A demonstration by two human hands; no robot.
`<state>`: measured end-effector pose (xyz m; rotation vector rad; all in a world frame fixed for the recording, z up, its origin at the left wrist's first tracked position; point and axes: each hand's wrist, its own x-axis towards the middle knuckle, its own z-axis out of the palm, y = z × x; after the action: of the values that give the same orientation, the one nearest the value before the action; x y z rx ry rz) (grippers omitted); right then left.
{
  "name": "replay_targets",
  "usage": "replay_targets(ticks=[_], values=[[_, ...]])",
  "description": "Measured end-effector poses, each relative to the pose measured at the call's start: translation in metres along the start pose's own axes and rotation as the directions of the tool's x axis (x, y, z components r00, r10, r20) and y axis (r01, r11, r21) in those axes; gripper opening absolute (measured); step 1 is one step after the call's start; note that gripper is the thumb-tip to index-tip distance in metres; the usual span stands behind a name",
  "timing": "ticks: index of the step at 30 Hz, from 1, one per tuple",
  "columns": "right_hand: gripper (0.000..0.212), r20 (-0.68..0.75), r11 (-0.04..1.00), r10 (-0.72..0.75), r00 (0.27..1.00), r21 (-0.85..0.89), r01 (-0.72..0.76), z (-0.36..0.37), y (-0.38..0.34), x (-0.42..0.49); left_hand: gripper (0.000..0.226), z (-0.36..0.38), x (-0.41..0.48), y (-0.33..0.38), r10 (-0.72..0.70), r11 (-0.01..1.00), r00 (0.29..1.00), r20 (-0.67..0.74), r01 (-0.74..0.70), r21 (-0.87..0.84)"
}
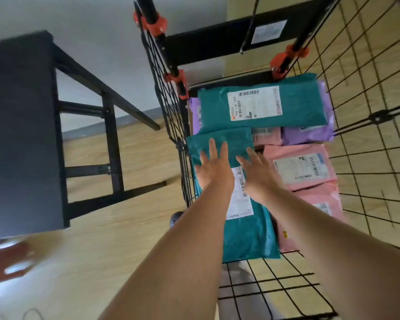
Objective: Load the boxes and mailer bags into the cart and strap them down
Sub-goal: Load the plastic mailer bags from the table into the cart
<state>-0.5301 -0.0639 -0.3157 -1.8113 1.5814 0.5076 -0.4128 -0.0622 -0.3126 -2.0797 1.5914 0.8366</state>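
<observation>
Pressing down on the teal mailer bag (247,239), the left hand (214,168) and right hand (258,174) are pushing with each grip open and flat; the bag is lying in the cart (367,158), likely being squashed to sit snug.

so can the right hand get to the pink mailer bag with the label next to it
Probably yes: the right hand is open over the near teal bag, and the pink mailer bag lies uncovered right beside it, nothing on top.
</observation>
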Motion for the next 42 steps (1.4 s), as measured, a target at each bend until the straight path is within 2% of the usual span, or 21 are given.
replay_targets(ticks=[3,6,9,13,16,22,26,32,35,39,42], values=[[0.093,0.105,0.999,0.035,0.994,-0.007,-0.034,0.007,0.004,0.001,0.102,0.006,0.005,0.001,-0.017,1.0,0.991,0.132,0.017,0.004],[0.09,0.145,0.999,0.042,0.989,0.012,-0.044,0.009,0.004,0.001,0.107,0.015,0.003,0.002,-0.054,0.998,0.976,0.209,0.056,-0.003],[0.084,0.149,1.0,0.03,0.988,-0.002,-0.03,0.006,0.002,-0.001,0.11,0.012,-0.001,0.003,-0.059,0.998,0.968,0.244,0.065,-0.014],[0.077,0.08,0.999,0.026,0.996,0.016,-0.028,-0.006,-0.004,-0.008,0.109,-0.007,-0.009,0.005,-0.071,0.996,0.969,0.238,0.081,-0.034],[0.07,0.031,1.0,0.026,0.999,0.008,-0.026,-0.021,-0.012,-0.019,0.1,-0.023,-0.022,0.003,-0.058,0.998,0.977,0.203,0.065,-0.027],[0.055,-0.063,1.0,0.012,0.998,-0.019,-0.013,-0.052,-0.024,-0.053,0.067,-0.048,-0.061,0.005,0.002,0.999,0.991,0.135,-0.007,0.031],[0.043,-0.091,0.998,-0.022,0.996,-0.066,0.016,-0.073,-0.031,-0.082,0.063,-0.068,-0.09,0.005,0.052,0.998,0.995,0.09,-0.055,0.037],[0.039,-0.141,0.98,-0.061,0.988,-0.198,0.032,-0.104,-0.063,-0.122,0.052,-0.105,-0.132,-0.016,0.135,0.99,0.984,-0.114,-0.139,-0.029],[0.033,-0.18,0.974,-0.071,0.981,-0.225,0.03,-0.116,-0.088,-0.138,0.045,-0.123,-0.151,-0.038,0.154,0.983,0.956,-0.251,-0.173,-0.054],[0.028,-0.254,0.975,-0.113,0.96,-0.216,0.057,-0.12,-0.124,-0.155,0.04,-0.139,-0.17,-0.082,0.108,0.983,0.918,-0.381,-0.155,-0.095],[0.026,-0.305,0.973,-0.156,0.939,-0.213,0.092,-0.114,-0.158,-0.167,0.042,-0.142,-0.182,-0.123,0.07,0.983,0.916,-0.395,-0.131,-0.131]])
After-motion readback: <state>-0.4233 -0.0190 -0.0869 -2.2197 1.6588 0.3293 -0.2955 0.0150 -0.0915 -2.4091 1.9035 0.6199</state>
